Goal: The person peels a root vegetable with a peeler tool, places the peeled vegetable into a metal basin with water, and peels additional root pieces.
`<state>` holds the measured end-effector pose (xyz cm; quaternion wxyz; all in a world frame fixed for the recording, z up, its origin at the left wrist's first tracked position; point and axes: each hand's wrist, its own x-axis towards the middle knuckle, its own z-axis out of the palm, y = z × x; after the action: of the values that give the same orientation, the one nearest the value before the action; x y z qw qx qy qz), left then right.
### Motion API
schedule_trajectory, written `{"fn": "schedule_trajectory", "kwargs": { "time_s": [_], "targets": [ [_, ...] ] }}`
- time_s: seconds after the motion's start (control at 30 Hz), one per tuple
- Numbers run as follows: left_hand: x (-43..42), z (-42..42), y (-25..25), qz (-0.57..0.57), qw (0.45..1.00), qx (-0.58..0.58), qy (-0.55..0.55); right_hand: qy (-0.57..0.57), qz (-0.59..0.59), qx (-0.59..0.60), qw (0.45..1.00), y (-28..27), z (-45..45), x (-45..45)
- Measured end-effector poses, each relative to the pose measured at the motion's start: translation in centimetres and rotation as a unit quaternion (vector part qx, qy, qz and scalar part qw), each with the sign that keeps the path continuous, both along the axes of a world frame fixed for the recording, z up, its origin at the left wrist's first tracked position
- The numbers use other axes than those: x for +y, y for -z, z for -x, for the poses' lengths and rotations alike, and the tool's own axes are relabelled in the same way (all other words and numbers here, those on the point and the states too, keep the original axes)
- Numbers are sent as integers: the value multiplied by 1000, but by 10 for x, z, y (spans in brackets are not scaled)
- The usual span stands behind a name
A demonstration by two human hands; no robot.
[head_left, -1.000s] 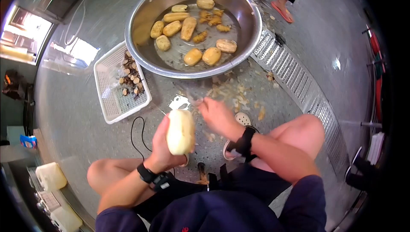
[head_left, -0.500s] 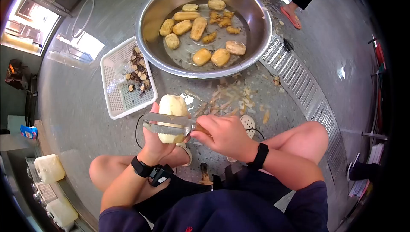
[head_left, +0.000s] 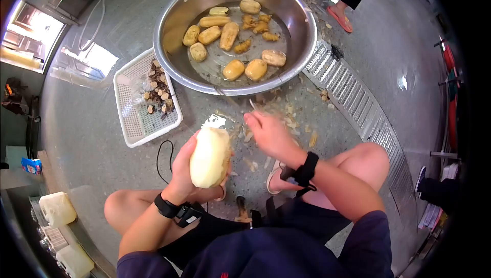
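My left hand (head_left: 183, 168) is wrapped round a thick, pale peeled root (head_left: 210, 158), likely lotus root, held upright over my lap. A strip of yellowish skin shows on its right side. To the right of the root and apart from it, my right hand (head_left: 273, 137) is closed on a peeler (head_left: 251, 104). Its blade is smeared by motion and points up toward the basin. Beyond my hands stands a large metal basin (head_left: 158, 40) with several yellow-brown roots (head_left: 229, 36) and knobbly ginger-like pieces (head_left: 243, 46) in shallow water.
A white plastic basket (head_left: 123, 94) with dark-edged cut ends (head_left: 159, 91) stands left of the basin. Peelings (head_left: 291, 119) litter the wet floor. A metal drain grate (head_left: 353, 94) runs along the right. Another person's sandalled foot (head_left: 340, 16) rests beyond the basin.
My right hand has swung the peeler off the root, up and to the right. The root in my left hand is now in plain view. The view has shifted slightly.
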<state>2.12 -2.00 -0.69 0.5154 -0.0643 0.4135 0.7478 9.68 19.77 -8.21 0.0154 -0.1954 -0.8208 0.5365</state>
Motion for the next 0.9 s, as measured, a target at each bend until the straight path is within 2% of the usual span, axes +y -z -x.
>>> {"fn": "schedule_trajectory", "kwargs": {
  "time_s": [0.07,0.1,0.17,0.27,0.37,0.43,0.47,0.57,0.6,0.8,0.9],
  "targets": [
    [-10,13,7,-120,991,-3,51,4,161,24,987,18,-6,-20],
    [-14,18,12,-179,981,-5,79,13,238,-48,970,4,-9,-22],
    [-16,17,13,-161,985,14,52,27,381,-186,905,-36,-11,-22],
    [-10,10,4,-75,996,45,1,11,319,-57,946,-21,-13,-31],
    [-3,14,-1,-13,999,32,-39,17,197,52,979,-31,-15,-33],
    [-3,20,3,11,999,9,-50,-23,67,74,995,-46,-18,-30],
    [-8,23,9,-22,999,-1,-47,-42,0,85,996,-51,-19,-29],
    [-1,21,7,35,991,-10,-130,-97,-179,157,966,-55,-25,-37],
    [-4,24,13,7,989,-54,-137,-111,-199,164,960,-57,-26,-39],
    [-1,17,9,-10,990,-30,-135,-134,-287,192,929,-61,-28,-42],
    [-3,17,7,-77,993,0,-88,-130,-310,193,922,-64,-29,-43]
  ]
}}
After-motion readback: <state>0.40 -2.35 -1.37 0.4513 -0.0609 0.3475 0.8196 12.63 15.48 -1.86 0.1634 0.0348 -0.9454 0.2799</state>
